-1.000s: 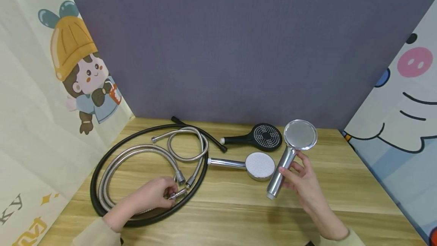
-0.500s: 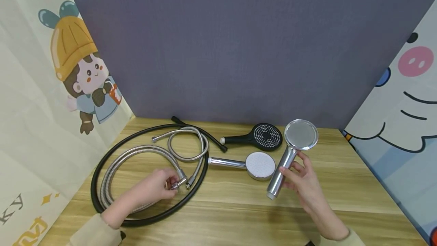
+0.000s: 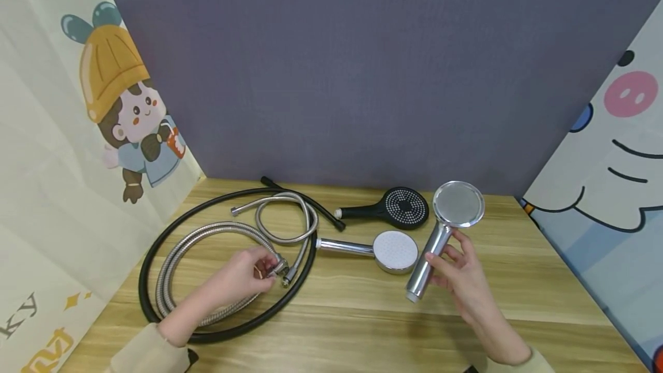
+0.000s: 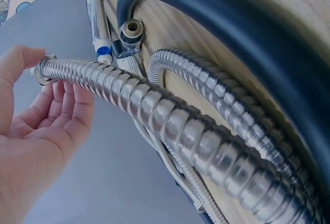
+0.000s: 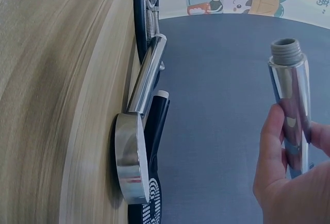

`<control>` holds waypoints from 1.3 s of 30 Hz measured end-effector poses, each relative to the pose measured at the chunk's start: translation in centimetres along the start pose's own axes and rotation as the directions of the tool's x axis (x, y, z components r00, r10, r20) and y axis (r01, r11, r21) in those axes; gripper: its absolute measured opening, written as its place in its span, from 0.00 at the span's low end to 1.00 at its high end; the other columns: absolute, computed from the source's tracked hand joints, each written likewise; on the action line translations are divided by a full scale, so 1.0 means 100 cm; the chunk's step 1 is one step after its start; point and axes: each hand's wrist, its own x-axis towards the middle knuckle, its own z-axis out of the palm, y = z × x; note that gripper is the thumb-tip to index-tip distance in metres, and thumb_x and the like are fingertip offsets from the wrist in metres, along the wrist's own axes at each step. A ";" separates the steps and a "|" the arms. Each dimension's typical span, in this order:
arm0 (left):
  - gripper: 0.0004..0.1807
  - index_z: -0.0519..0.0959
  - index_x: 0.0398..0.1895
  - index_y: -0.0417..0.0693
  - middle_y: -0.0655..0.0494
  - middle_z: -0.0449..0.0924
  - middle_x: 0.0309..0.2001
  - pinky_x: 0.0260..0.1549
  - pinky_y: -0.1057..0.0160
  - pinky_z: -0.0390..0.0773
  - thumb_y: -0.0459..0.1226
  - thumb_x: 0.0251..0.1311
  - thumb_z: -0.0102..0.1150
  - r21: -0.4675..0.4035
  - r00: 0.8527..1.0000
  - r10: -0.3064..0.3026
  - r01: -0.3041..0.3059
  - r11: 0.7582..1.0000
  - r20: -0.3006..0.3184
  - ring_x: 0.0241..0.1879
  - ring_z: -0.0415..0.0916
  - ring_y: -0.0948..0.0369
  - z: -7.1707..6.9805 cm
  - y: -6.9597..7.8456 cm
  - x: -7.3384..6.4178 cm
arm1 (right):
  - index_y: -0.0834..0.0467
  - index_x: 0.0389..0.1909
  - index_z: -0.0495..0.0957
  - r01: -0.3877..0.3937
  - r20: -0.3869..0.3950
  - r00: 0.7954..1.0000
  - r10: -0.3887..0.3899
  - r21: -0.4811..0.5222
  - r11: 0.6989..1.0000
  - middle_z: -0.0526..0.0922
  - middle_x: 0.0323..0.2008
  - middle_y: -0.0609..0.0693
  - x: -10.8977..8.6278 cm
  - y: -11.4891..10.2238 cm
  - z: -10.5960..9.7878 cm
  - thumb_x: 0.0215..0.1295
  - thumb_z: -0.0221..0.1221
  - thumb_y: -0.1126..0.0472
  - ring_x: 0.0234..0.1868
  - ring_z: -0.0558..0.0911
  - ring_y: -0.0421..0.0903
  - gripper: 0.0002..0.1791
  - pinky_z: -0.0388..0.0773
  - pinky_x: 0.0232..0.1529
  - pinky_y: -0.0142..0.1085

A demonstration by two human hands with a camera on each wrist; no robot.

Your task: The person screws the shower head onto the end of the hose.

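Observation:
My left hand [image 3: 243, 272] pinches the end nut of a coiled metal shower hose [image 4: 154, 108] between thumb and fingers, lifted a little off the table. The hose's other end fitting is close by and partly hidden behind the fingers in the head view. On the right, my right hand [image 3: 466, 284] grips a chrome shower head [image 3: 458, 205] by its handle, holding it above the table. Its round head is at the top, and the handle slants down to the left. The grey threaded end [image 5: 286, 51] of that handle is bare in the right wrist view.
A black hose [image 3: 142, 284] loops around the coiled one. A thinner metal hose [image 3: 282, 241] lies inside and across it. Between the hands lie a white-faced chrome shower head [image 3: 395, 251] and a black shower head [image 3: 406, 208]. A grey panel [image 3: 331, 73] stands behind the wooden table [image 3: 362, 327].
My left hand has moved slightly up and away with the hose end, which is now next to the hose's other end. The right hand and shower head have hardly moved.

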 end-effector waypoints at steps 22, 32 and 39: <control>0.13 0.77 0.40 0.43 0.56 0.78 0.35 0.27 0.70 0.79 0.32 0.50 0.67 -0.116 0.998 -0.018 0.012 0.993 -0.053 0.29 0.76 0.69 0.006 0.012 0.014 | 0.50 0.68 0.50 0.009 0.000 1.000 -0.009 -0.001 1.000 0.77 0.43 0.44 -0.001 -0.002 -0.002 0.61 0.59 0.70 0.38 0.81 0.41 0.39 0.82 0.36 0.37; 0.11 0.77 0.36 0.44 0.61 0.76 0.30 0.27 0.70 0.79 0.31 0.50 0.66 -0.065 0.997 -0.021 0.026 0.998 0.071 0.28 0.74 0.69 0.009 0.002 0.009 | 0.47 0.66 0.52 0.025 0.008 1.000 -0.025 0.019 0.999 0.77 0.42 0.44 -0.001 -0.001 -0.003 0.61 0.58 0.71 0.37 0.82 0.40 0.37 0.82 0.35 0.36; 0.10 0.77 0.31 0.47 0.63 0.73 0.25 0.24 0.71 0.75 0.32 0.46 0.67 0.013 0.990 0.009 -0.011 1.000 0.140 0.25 0.70 0.69 0.019 -0.010 0.001 | 0.49 0.67 0.50 0.014 0.006 1.000 -0.015 0.010 1.000 0.77 0.43 0.44 0.000 -0.001 -0.002 0.61 0.58 0.70 0.38 0.81 0.40 0.38 0.82 0.35 0.36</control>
